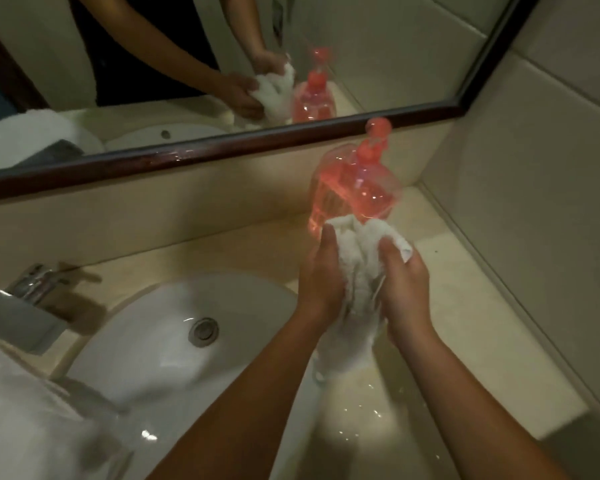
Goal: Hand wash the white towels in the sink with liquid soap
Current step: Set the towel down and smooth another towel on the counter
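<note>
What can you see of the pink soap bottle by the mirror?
The soap bottle is a rounded clear plastic pump dispenser holding pink liquid, topped by a coral-red pump. It stands upright on the beige counter in the corner below the mirror, which reflects it. The white towel overlaps its base in this view; contact cannot be told.

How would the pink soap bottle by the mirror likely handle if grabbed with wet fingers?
The soap bottle seems largely full of pink liquid, so probably heavy for its size and hard to tip. Its clear wall looks smooth and glossy, and the counter nearby is wet, so likely slippery. Plastic-looking, so probably not fragile.
</note>
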